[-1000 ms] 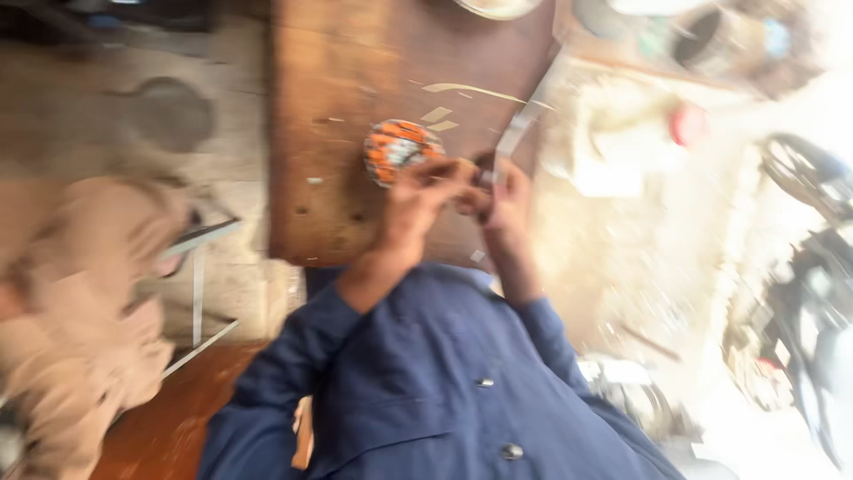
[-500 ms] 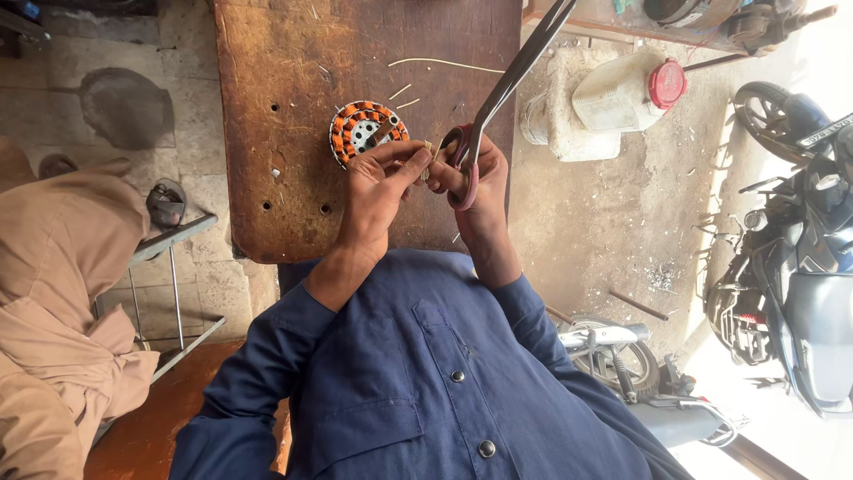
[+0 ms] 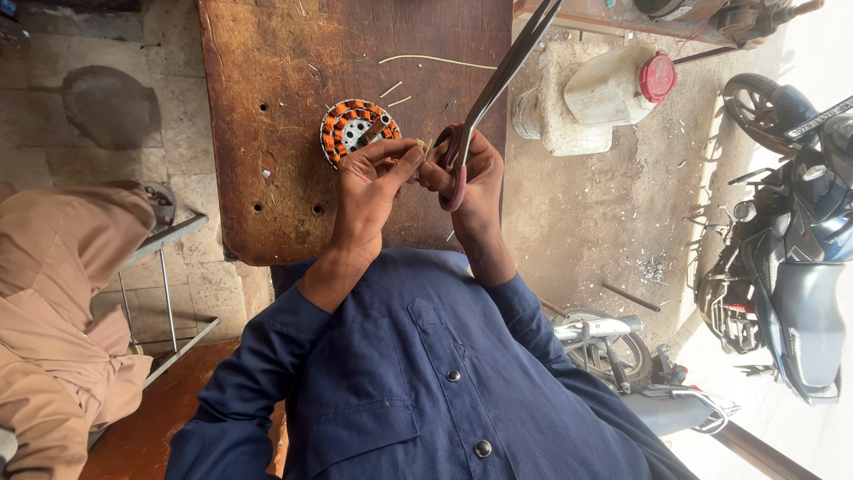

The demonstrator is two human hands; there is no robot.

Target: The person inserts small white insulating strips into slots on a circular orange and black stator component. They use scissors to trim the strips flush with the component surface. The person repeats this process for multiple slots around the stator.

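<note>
A round motor stator with orange copper windings lies on a worn wooden table. My left hand sits just below it and pinches a small thin beige strip between thumb and fingers. My right hand is pressed against the left, its fingers through the red handles of long scissors. The blades point up and to the right, away from me. The two hands meet at the strip, over the table's near right part.
Thin beige slivers lie on the table beyond the stator. A person in tan clothes sits at the left by a metal stool. A white jug with a red cap and motorcycles stand at the right.
The view was blurred and has steadied. My hands stay together beside the stator with the scissors in the right hand; the stator has not moved on the table.
</note>
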